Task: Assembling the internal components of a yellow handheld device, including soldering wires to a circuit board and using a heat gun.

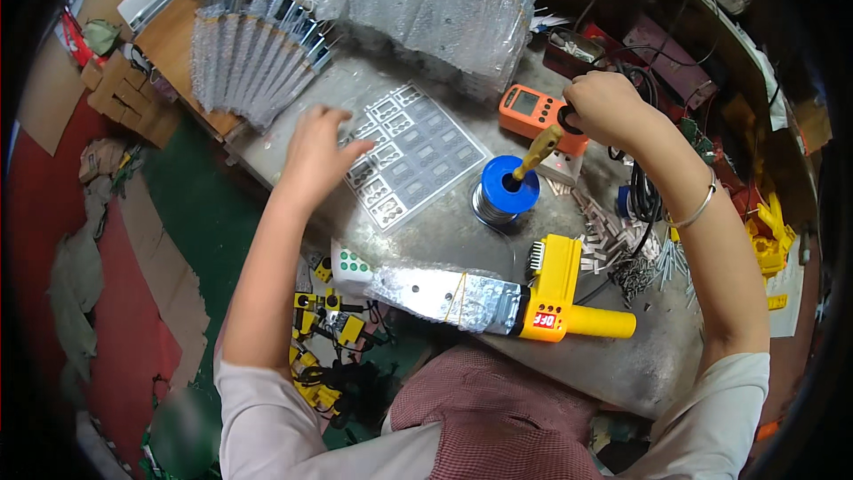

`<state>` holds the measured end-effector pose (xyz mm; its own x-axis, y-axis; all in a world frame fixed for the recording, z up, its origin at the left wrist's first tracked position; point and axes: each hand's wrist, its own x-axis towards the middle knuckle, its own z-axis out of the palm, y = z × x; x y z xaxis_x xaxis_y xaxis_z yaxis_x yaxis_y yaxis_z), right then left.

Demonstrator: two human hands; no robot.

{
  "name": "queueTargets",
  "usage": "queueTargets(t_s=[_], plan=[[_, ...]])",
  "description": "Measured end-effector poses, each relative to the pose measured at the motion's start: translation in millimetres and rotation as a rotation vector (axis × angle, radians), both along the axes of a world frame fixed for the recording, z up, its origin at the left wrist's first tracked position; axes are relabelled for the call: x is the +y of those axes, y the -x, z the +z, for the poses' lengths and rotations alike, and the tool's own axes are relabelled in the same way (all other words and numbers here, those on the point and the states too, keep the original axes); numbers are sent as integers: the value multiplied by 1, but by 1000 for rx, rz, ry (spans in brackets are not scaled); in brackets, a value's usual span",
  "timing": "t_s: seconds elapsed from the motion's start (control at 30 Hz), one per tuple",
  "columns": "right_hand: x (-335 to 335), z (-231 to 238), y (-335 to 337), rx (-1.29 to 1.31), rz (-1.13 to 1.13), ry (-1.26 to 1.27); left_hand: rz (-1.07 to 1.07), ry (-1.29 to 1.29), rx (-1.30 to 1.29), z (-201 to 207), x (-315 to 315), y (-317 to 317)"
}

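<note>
My right hand (609,108) is closed at the right end of an orange meter (524,108) with a small screen. Its fingertips are at a dark round part there; what they grip is mostly hidden. My left hand (320,153) holds nothing, fingers apart, at the left edge of a printed sticker sheet (431,153). In front of me lies a yellow handheld tool (557,289) with a lit red display and a row of metal pins. Its other end, a long body wrapped in bubble wrap (435,295), reaches a white piece with green dots (354,268).
A blue wire spool (508,185) stands mid-table, a yellow-handled tool (538,153) in its hole. Pale small parts (604,236), dark screws (635,277) and pins lie right. Bubble-wrapped units (258,58) with wires fill the back. Yellow parts (324,311) lie below the table's left edge.
</note>
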<state>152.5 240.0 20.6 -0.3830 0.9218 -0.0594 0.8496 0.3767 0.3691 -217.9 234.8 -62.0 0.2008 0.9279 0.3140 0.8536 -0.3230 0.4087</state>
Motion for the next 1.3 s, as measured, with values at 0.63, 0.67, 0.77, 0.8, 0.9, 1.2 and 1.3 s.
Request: queueTargets(t_s=[0.63,0.67,0.77,0.8,0.9,1.2,1.3], plan=[[-65,18,85,1267,14,-10,-250,503,-613,48,33,-49],[-65,17,92,1262,1,-40,-274,555,-623,62,22,-54],[-66,17,110,1129,-30,-76,-392,478,-618,81,-8,-61],[-65,17,114,995,-51,-79,-421,498,-647,85,-15,-64],[-68,22,117,1022,-106,-49,-461,495,-689,84,-23,-68],[-61,30,117,1098,-11,-38,-523,441,-708,95,-16,-60],[-59,22,116,1161,-16,-59,-540,485,-677,94,-12,-58]])
